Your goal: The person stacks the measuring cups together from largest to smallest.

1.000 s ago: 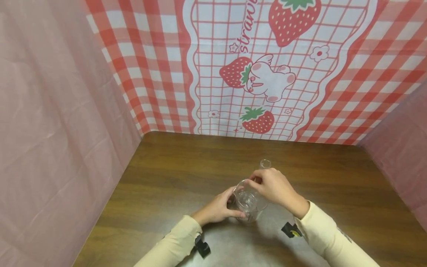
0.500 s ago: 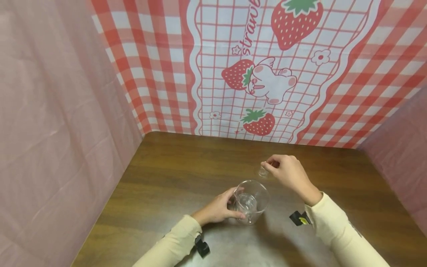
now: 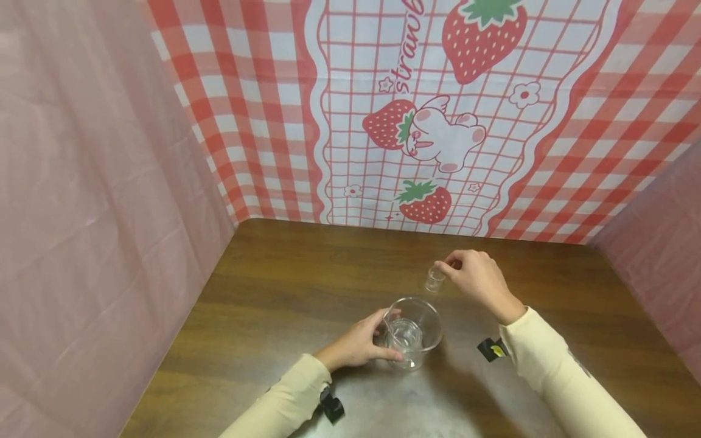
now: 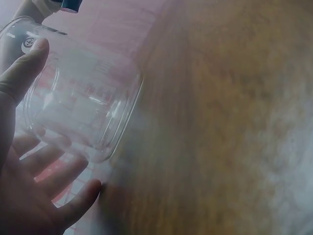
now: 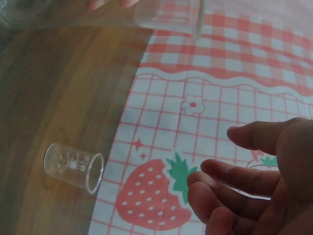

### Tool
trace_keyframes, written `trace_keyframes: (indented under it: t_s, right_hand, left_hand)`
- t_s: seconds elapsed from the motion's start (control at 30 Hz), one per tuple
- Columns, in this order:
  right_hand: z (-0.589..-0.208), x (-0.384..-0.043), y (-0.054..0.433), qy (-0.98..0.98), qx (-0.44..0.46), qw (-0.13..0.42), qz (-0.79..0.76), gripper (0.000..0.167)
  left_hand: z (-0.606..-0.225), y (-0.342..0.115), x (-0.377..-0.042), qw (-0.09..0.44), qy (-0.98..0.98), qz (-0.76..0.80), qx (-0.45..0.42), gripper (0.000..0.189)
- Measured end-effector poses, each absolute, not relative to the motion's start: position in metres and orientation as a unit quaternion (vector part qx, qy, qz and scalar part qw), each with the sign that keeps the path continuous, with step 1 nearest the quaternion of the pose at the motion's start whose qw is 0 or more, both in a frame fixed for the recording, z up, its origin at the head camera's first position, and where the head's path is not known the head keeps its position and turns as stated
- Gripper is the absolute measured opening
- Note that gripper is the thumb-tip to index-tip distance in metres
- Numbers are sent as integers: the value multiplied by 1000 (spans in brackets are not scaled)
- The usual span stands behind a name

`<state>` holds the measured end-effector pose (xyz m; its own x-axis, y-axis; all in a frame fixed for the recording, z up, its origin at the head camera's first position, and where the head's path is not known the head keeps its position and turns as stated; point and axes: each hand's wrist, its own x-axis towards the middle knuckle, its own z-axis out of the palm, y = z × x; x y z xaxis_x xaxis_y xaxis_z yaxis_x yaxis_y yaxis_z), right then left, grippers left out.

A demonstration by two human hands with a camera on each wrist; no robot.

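Observation:
My left hand [image 3: 364,340] grips a large clear glass beaker [image 3: 432,331] from its left side, thumb at the front and fingers behind. Rounded outlines inside that beaker look like a smaller glass vessel; the clear glass makes it hard to tell. In the left wrist view the thumb lies against the large beaker [image 4: 117,88] near its rim. Beyond it stands a small graduated beaker [image 3: 434,281], upright on the table. My right hand [image 3: 477,277] hovers just above and right of it. The right wrist view shows loosely bent fingers, holding nothing, apart from the small beaker [image 5: 68,164].
Both beakers stand on a brown wooden table [image 3: 285,274]. Behind its far edge hangs a red-checked strawberry cloth [image 3: 361,201]. Pink cloth [image 3: 109,213] hangs along the left side, with more pink cloth [image 3: 652,261] at the right.
My right hand has moved from the large beaker's rim to the small beaker behind it, then lifted slightly off its rim. My left hand stays on the large beaker.

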<state>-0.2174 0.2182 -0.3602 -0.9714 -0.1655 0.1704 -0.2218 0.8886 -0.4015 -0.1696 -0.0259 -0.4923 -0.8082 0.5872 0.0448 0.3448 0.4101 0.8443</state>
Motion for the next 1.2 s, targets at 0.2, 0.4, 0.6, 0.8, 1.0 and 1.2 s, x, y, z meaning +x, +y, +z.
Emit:
trace_keyframes:
  t_s: [0.2, 0.4, 0.6, 0.8, 1.0, 1.2]
  right_hand:
    - [-367, -223, 221, -973, 97, 64, 200, 31]
    - [-372, -229, 222, -976, 95, 53, 186, 33]
    - [-377, -235, 222, -980, 90, 42, 176, 35]
    - [-384, -240, 225, -982, 79, 32, 168, 38]
    - [-389, -244, 226, -985, 70, 18, 156, 40]
    - [-398, -248, 228, -987, 55, -12, 148, 46]
  left_hand:
    - [-494, -26, -169, 133, 827, 468, 280, 83]
    - [-496, -26, -168, 135, 828, 468, 277, 83]
    - [-497, -26, -169, 136, 829, 467, 276, 83]
    - [-496, -25, -169, 136, 829, 465, 279, 83]
    - [-495, -25, -169, 135, 826, 469, 282, 83]
    - [-493, -25, -170, 140, 827, 470, 274, 84]
